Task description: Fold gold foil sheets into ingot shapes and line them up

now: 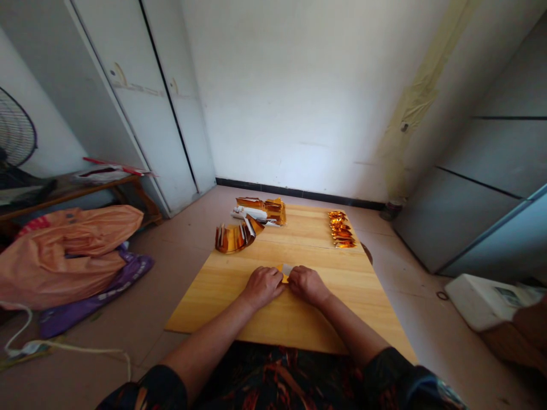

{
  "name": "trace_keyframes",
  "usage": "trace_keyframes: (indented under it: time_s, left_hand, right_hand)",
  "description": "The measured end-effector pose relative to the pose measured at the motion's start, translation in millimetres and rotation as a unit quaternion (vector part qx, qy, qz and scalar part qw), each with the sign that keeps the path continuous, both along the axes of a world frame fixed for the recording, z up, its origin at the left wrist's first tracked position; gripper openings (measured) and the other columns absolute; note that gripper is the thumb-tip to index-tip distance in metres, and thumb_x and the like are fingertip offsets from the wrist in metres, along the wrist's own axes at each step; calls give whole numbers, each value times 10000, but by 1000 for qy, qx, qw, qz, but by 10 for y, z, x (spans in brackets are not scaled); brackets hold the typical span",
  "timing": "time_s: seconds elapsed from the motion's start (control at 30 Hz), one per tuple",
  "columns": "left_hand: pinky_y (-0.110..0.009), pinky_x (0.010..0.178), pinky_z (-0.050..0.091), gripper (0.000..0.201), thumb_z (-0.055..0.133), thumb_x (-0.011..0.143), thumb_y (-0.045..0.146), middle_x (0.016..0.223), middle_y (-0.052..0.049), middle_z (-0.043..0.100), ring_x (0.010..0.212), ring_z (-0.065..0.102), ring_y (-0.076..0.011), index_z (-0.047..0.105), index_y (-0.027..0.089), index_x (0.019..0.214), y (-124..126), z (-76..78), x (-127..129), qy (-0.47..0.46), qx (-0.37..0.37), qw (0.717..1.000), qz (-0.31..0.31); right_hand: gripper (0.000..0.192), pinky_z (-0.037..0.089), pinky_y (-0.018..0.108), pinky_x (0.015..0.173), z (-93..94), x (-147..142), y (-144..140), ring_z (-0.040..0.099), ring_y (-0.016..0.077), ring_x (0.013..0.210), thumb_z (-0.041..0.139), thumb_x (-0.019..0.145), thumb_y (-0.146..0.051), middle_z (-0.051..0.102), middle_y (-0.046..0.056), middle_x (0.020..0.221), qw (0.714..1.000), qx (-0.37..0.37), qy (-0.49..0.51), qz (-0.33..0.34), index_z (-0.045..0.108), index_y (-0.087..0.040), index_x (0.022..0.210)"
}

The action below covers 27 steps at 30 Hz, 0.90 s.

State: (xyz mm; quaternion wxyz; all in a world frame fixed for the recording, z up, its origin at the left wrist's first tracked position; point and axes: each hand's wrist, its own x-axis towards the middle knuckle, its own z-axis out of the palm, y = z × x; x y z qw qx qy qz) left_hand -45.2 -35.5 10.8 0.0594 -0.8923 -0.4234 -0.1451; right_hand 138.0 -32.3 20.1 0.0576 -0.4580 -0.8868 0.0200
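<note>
The left hand and the right hand lie knuckles up on the desk, fingertips turned in toward each other, almost meeting. Between them sits a small gold sheet with a pale flap showing at its top; both sets of fingers are curled down onto it, pinching or pressing its edges, so each hand is mostly closed on the paper rather than spread. How tightly the fingers grip is hidden by the backs of the hands.

The sheet lies just ahead of the fingertips, toward the far edge, midway between the two hands, so neither is clearly nearer. Its long axis cannot be told, since too little of it shows. Both forearms come in from the near edge and converge in a shallow V, wrists low on the wood.

Further out, toward the far left corner, a curved fan of gold sheets stands on edge, and behind it lies a stack of gold and white paper. Near the far right corner, well apart from the hands, a row of folded gold pieces runs along the right edge.
</note>
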Motion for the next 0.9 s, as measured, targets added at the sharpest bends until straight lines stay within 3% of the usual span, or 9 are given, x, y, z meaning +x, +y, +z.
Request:
trace_keyframes:
  time_s: [0.1, 0.27, 0.53, 0.9]
  left_hand:
    - [-280, 683, 426, 137, 522, 858, 226, 746, -33, 616, 707, 581, -154, 609, 172, 767, -21, -28, 19, 3, 30, 1000, -4]
    - [-267, 664, 419, 200, 466, 886, 185, 709, -32, 603, 675, 558, -139, 593, 170, 733, -30, -91, 18, -24, 56, 998, -7]
    - [-283, 689, 434, 206, 446, 883, 159, 757, -49, 626, 730, 574, -155, 587, 168, 734, -44, -83, -10, -28, 37, 999, -19]
    - [-324, 796, 407, 175, 432, 903, 194, 932, -60, 601, 876, 566, -181, 602, 211, 943, -99, -29, -87, 20, 17, 998, -63]
  right_hand:
    - [129, 382, 230, 681, -9, 61, 25, 537, 139, 744, 507, 840, -158, 618, 43, 805, 998, -21, 55, 3, 629, -156, 798]
    - [89, 410, 268, 754, -78, 206, -54, 542, 171, 831, 611, 764, -202, 621, 51, 869, 983, -22, 167, 78, 614, -165, 846]
    - [132, 440, 272, 776, -246, 296, -55, 557, 161, 846, 531, 826, -132, 627, 62, 890, 962, 7, 274, 15, 649, -180, 793]
    - [116, 422, 248, 741, -204, 269, -27, 548, 143, 818, 565, 842, -174, 601, 48, 852, 956, -42, 288, -17, 662, -165, 780]
